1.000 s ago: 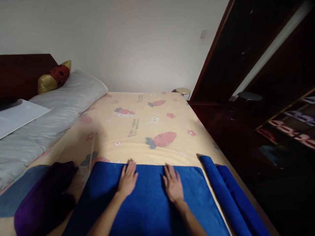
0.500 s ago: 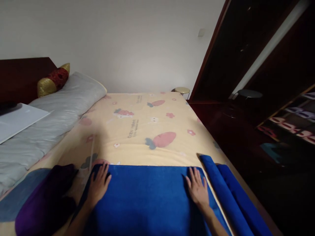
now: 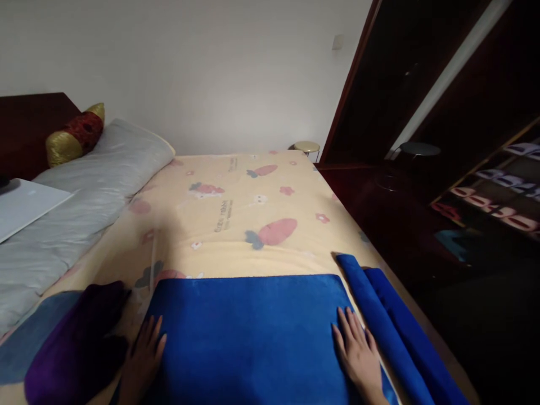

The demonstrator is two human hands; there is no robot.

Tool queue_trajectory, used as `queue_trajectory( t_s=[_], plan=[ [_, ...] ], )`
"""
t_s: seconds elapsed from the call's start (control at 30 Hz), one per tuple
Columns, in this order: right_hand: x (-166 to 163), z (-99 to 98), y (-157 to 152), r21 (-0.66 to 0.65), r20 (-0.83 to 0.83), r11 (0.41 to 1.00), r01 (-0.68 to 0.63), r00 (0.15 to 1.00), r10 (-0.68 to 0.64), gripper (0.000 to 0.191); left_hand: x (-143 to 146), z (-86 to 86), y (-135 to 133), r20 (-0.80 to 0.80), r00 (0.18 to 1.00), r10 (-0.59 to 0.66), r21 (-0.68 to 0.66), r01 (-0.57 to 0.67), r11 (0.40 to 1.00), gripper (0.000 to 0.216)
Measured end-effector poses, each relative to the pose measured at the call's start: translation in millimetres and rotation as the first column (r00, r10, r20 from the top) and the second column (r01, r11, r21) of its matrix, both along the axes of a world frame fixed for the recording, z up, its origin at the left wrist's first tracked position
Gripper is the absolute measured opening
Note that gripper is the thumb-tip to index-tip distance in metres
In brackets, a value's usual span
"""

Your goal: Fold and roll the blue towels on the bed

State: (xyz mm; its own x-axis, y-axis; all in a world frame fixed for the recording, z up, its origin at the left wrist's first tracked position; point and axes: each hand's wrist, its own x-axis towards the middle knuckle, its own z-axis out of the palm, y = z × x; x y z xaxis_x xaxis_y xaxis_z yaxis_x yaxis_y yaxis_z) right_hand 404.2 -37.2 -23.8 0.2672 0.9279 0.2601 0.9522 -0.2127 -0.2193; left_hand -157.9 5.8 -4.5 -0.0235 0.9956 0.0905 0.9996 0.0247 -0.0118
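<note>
A flat blue cloth [image 3: 248, 332] lies spread on the near part of a bed covered by a cream sheet [image 3: 253, 225] printed with carrots. My left hand [image 3: 143, 357] rests open, fingers flat, on the cloth's left edge. At the cloth's right edge my right hand [image 3: 358, 351] lies flat and open too. Two rolled blue cloths [image 3: 388, 320] sit just right of my right hand. A dark purple bundle [image 3: 76, 343] lies immediately left of my left hand.
A grey duvet [image 3: 76, 202] and a red and gold bolster [image 3: 73, 140] run along the bed's left side. A dark wooden wardrobe [image 3: 422, 112] stands close on the right. A small round stool [image 3: 306, 147] is beyond the bed's far corner.
Both hands slid outward from the cloth's middle to its left and right edges, then back toward me along those edges. The camera dipped slightly.
</note>
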Motion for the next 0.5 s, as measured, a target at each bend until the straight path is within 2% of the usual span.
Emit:
queue_trajectory(
  t_s=[0.03, 0.1, 0.17, 0.23, 0.27, 0.3, 0.33, 0.4, 0.47, 0.5],
  plan=[
    [10.5, 0.7, -1.6, 0.008, 0.000, 0.999, 0.037, 0.999, -0.037, 0.070, -15.1, 0.9, -2.5, 0.001, 1.000, 0.028, 0.023, -0.028, 0.999, 0.056],
    [10.8, 4.4, -1.3, 0.029, -0.007, 0.993, 0.113, 0.994, -0.113, 0.071, -22.6, 2.9, -5.7, 0.002, 0.999, 0.042, 0.080, -0.042, 0.996, 0.056],
    [-11.7, 10.1, 1.5, 0.083, -0.018, 0.976, 0.202, 0.979, -0.201, 0.069, -3.1, 5.8, -5.3, -0.004, 0.999, 0.034, 0.159, -0.033, 0.987, 0.055],
    [-49.9, 15.8, 4.0, 0.139, -0.041, 0.968, 0.208, 0.978, -0.205, 0.062, 35.9, 11.2, -0.4, -0.010, 0.999, -0.032, 0.221, 0.033, 0.975, 0.055],
    [-73.3, 17.7, 4.5, 0.155, -0.059, 0.974, 0.163, 0.986, -0.155, 0.059, 60.0, 15.0, 3.8, -0.012, 0.995, -0.098, 0.239, 0.098, 0.966, 0.056],
    [-98.7, 18.4, 4.2, 0.159, -0.077, 0.985, 0.066, 0.996, -0.054, 0.057, 85.8, 19.5, 9.4, -0.013, 0.975, -0.223, 0.215, 0.220, 0.951, 0.056],
    [-125.5, 17.7, 2.8, 0.150, -0.096, 0.988, -0.040, 0.994, 0.055, 0.057, 112.0, 24.1, 16.1, -0.004, 0.939, -0.344, 0.174, 0.340, 0.924, 0.057],
    [-179.4, 12.1, -5.1, 0.122, -0.171, 0.973, -0.197, 0.961, 0.217, 0.059, 161.4, 32.3, 32.5, 0.042, 0.865, -0.500, 0.107, 0.493, 0.863, 0.057],
    [-226.6, 4.1, -21.3, 0.170, -0.298, 0.946, -0.277, 0.900, 0.318, 0.064, 200.9, 36.3, 51.1, 0.100, 0.793, -0.601, 0.058, 0.598, 0.799, 0.056],
    [-245.1, 1.1, -32.7, 0.199, -0.401, 0.944, -0.263, 0.857, 0.323, 0.064, 215.6, 36.3, 60.5, 0.124, 0.765, -0.632, 0.040, 0.632, 0.774, 0.056]
  ],
)
